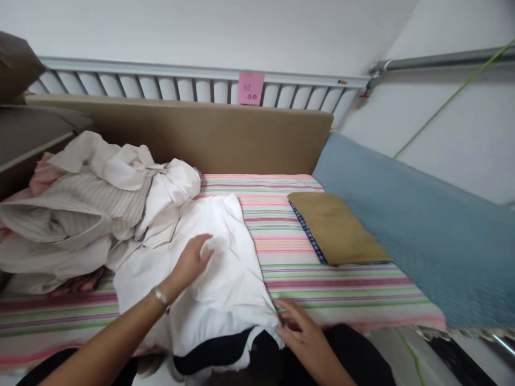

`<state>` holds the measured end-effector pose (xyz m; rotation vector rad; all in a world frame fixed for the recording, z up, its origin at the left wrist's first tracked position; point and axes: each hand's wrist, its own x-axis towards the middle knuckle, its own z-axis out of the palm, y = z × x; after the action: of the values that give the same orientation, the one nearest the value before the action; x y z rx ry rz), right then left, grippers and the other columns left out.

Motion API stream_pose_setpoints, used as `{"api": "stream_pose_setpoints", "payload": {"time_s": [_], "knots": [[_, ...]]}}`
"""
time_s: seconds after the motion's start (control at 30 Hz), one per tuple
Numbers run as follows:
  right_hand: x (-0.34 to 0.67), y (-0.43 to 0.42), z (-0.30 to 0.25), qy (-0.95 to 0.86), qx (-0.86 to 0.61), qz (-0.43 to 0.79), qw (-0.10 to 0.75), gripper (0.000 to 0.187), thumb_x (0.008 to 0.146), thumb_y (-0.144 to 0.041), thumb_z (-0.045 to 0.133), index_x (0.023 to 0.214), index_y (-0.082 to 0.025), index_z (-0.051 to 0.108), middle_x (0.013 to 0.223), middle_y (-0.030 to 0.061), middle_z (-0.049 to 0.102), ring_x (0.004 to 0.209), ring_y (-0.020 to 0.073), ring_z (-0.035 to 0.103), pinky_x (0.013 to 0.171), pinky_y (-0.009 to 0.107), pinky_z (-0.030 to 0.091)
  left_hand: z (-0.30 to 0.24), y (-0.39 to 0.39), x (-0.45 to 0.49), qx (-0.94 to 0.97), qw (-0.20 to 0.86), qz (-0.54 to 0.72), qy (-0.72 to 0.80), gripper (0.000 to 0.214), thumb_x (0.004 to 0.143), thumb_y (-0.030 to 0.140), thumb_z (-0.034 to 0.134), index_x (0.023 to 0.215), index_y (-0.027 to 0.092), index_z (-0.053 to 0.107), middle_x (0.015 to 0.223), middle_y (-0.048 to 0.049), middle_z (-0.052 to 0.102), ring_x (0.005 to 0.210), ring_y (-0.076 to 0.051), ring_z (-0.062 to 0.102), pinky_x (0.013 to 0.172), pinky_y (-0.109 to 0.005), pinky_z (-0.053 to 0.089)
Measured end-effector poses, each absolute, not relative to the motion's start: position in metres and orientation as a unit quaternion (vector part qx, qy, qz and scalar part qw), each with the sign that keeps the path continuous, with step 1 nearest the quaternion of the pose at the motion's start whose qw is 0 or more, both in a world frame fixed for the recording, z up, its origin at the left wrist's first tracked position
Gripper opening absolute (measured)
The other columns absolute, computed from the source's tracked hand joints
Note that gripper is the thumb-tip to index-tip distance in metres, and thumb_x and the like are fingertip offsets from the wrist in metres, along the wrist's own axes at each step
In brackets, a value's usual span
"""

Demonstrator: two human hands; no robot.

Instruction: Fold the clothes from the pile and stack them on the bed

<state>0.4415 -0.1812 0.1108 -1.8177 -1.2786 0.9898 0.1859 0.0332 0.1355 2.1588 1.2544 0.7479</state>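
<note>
A white garment lies spread on the striped cloth, its near edge hanging over the front with a dark band beneath the hem. My left hand, with a bracelet on the wrist, is over the middle of it, fingers stretched out; whether the palm touches the fabric I cannot tell. At the garment's near right corner is my right hand, fingers apart beside the edge and holding nothing that I can see. The garment's left side runs into a heap of clothes in white, beige stripes and pink.
To the right, a folded mustard cloth rests over blue checked fabric. Brown cardboard stands along the back before a white radiator with a pink note. A blue padded panel bounds the right side. Cardboard boxes are at left.
</note>
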Motion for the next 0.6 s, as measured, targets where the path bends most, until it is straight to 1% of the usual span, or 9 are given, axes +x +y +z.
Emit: {"api": "stream_pose_setpoints", "payload": {"time_s": [0.1,0.17,0.2,0.3,0.37,0.43,0.5,0.53,0.6], "knots": [[0.424,-0.191,0.103,-0.527,-0.686,0.336,0.372,0.044,0.074,-0.027,0.055,0.117,-0.028,0.058,0.126,0.0046,0.056,0.115,0.0215,0.052,0.093,0.035,0.047,0.131,-0.026,0.171,0.89,0.202,0.172,0.371,0.047,0.081,0.026,0.052,0.127,0.028,0.049,0.142,-0.0045,0.042,0.132,-0.025,0.033,0.11,-0.045,0.027],[0.415,-0.189,0.102,-0.545,-0.688,0.292,0.379,0.035,0.076,-0.025,0.051,0.109,-0.026,0.063,0.114,0.0054,0.062,0.108,0.0216,0.056,0.093,0.036,0.046,0.125,-0.051,0.171,0.913,0.183,0.101,0.35,0.059,0.074,0.016,0.054,0.131,0.03,0.045,0.149,-0.0028,0.031,0.137,-0.027,0.022,0.111,-0.049,0.021],[0.413,-0.187,0.104,-0.551,-0.692,0.274,0.377,0.031,0.077,-0.023,0.048,0.102,-0.024,0.065,0.105,0.0059,0.064,0.102,0.0215,0.059,0.09,0.035,0.047,0.123,-0.058,0.173,0.917,0.172,0.08,0.351,0.062,0.072,0.012,0.053,0.131,0.031,0.045,0.149,-0.0024,0.03,0.138,-0.027,0.02,0.111,-0.051,0.019],[0.409,-0.184,0.114,-0.58,-0.706,0.215,0.345,0.03,0.079,-0.018,0.038,0.089,-0.022,0.066,0.091,0.0069,0.064,0.088,0.0206,0.061,0.08,0.033,0.048,0.117,-0.063,0.182,0.908,0.144,0.079,0.386,0.052,0.074,0.006,0.047,0.119,0.03,0.058,0.144,-0.0021,0.04,0.137,-0.024,0.023,0.111,-0.053,0.016],[0.407,-0.187,0.123,-0.605,-0.713,0.178,0.307,0.034,0.079,-0.015,0.034,0.09,-0.022,0.065,0.092,0.0074,0.063,0.088,0.0202,0.06,0.078,0.032,0.046,0.116,-0.059,0.186,0.9,0.14,0.099,0.402,0.045,0.078,0.007,0.043,0.111,0.03,0.063,0.141,-0.0019,0.045,0.136,-0.023,0.027,0.11,-0.052,0.016],[0.408,-0.191,0.13,-0.633,-0.708,0.18,0.256,0.032,0.078,-0.016,0.038,0.091,-0.023,0.066,0.091,0.0059,0.064,0.086,0.0197,0.06,0.076,0.031,0.044,0.117,-0.057,0.187,0.9,0.148,0.098,0.399,0.045,0.079,0.007,0.041,0.11,0.031,0.064,0.139,-0.0013,0.046,0.135,-0.023,0.029,0.11,-0.053,0.016],[0.41,-0.191,0.135,-0.65,-0.698,0.211,0.216,0.025,0.077,-0.021,0.044,0.085,-0.025,0.068,0.084,0.003,0.066,0.08,0.0187,0.061,0.072,0.028,0.043,0.118,-0.057,0.184,0.9,0.162,0.08,0.397,0.049,0.077,0.005,0.04,0.11,0.033,0.063,0.138,-0.0008,0.048,0.135,-0.024,0.03,0.109,-0.054,0.016],[0.413,-0.188,0.137,-0.649,-0.696,0.221,0.212,0.023,0.078,-0.025,0.045,0.081,-0.025,0.067,0.08,0.0019,0.066,0.077,0.0182,0.06,0.069,0.028,0.042,0.118,-0.057,0.182,0.899,0.167,0.074,0.399,0.05,0.076,0.004,0.041,0.11,0.033,0.063,0.138,-0.0007,0.048,0.135,-0.024,0.03,0.109,-0.055,0.015],[0.42,-0.173,0.14,-0.634,-0.705,0.214,0.233,0.027,0.083,-0.033,0.041,0.073,-0.023,0.064,0.072,0.001,0.065,0.071,0.0175,0.059,0.064,0.027,0.04,0.117,-0.057,0.178,0.9,0.168,0.082,0.394,0.051,0.074,0.004,0.044,0.112,0.033,0.062,0.14,-0.0013,0.046,0.135,-0.025,0.029,0.11,-0.056,0.015]]}}
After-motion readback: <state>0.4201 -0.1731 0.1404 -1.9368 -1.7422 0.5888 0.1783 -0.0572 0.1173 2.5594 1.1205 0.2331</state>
